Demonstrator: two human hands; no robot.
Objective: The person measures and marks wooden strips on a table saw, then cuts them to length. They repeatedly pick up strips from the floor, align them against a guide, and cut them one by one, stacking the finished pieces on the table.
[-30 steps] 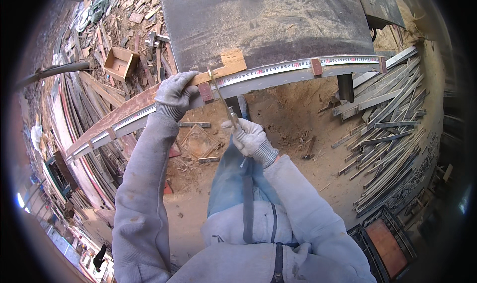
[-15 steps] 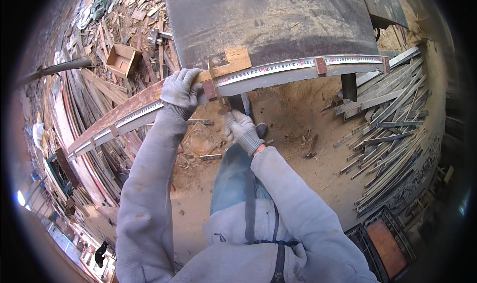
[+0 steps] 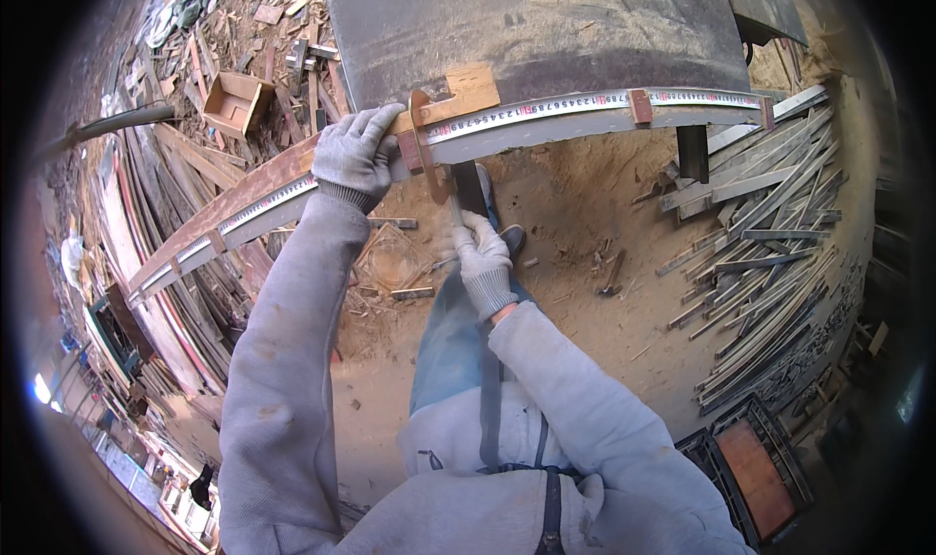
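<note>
The gloved left hand [image 3: 357,153] was curled over a pale wooden piece [image 3: 474,88] at the rail's edge, its fingers bent nearly closed; the wood was apparently pinned there so that it could not slide. By the gloved right hand [image 3: 482,251], closed fully, the handle of a rusty-looking bladed tool [image 3: 431,178] was gripped below the rail. The blade was held upright across the wood, just right of the left hand; whether it touched could not be told. A long grey rail [image 3: 575,127] was faced with a measuring tape [image 3: 534,108], presumably so that lengths could be read along it, and dark red blocks [image 3: 640,107] were set across it. Beyond lay a broad dark tabletop [image 3: 526,28]. On the ground, a hammer [image 3: 612,272] had been left near stacked wooden strips [image 3: 765,262]; an open wooden box [image 3: 236,103] was seen among scraps at far left.
</note>
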